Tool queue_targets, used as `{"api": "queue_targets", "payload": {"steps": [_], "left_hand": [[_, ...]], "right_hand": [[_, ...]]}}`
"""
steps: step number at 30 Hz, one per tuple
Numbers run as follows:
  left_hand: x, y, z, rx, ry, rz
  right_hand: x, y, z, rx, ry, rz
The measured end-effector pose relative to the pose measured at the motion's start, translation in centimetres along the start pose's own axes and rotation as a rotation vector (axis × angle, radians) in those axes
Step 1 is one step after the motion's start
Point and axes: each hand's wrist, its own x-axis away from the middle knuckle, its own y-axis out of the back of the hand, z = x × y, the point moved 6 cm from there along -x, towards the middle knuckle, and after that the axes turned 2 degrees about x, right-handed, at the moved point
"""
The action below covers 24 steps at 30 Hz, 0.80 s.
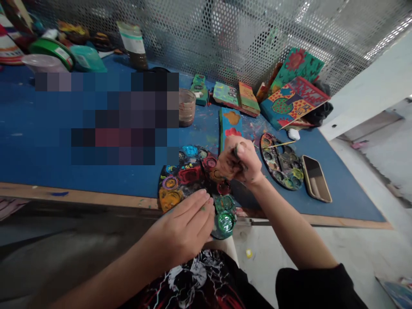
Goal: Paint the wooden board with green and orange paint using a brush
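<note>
A black oval paint palette (189, 175), crusted with many colours, reaches over the table's front edge. My left hand (188, 223) lies across its near side, fingers stretched out and close together; its thumb is hidden, and I cannot tell whether it grips the rim. Glossy green paint (225, 222) fills a well right of those fingers. Above the palette's right side, my right hand (240, 161) is curled closed, with dark paint smears on its fingers. Anything inside it is hidden. Just behind it is a blue painted block (232, 118) with orange and red shapes, partly covered by the hand.
A second palette (281, 163) with a thin brush (283, 144) across it lies right, beside a phone (316, 178). Painted canvases (291, 103) lean at the back right. A cup of murky water (186, 107) stands mid-table. Pixelation covers part of the left side.
</note>
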Motion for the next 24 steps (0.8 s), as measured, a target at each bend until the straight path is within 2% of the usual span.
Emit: {"api": "queue_targets", "payload": {"steps": [5,8,11,14,16,18,24], "left_hand": [[0.0,-0.3,0.0,-0.004,-0.015,0.025],[-0.1,-0.2,0.2,-0.008,-0.006,0.015],[-0.3,-0.2,0.2,-0.012,0.001,0.035],[-0.2,-0.2,0.1,-0.013,-0.01,0.034],[0.0,-0.2,0.1,-0.011,-0.012,0.019],[0.2,-0.3,0.2,-0.012,-0.015,0.013],[0.7,-0.4,0.9,-0.013,-0.049,-0.001]], "right_hand": [[0.3,-1.0,0.1,0.015,-0.002,0.164],[1.2,-1.6,1.0,0.239,0.005,0.114],[2.2,-1.0,1.7,0.388,-0.045,-0.192],[3.0,0.1,1.8,0.283,-0.039,-0.56],[2.9,0.4,1.3,0.234,-0.011,-0.635],[2.2,0.4,0.8,0.251,-0.005,-0.569],[0.8,-0.3,0.2,0.203,0.048,-0.152]]}}
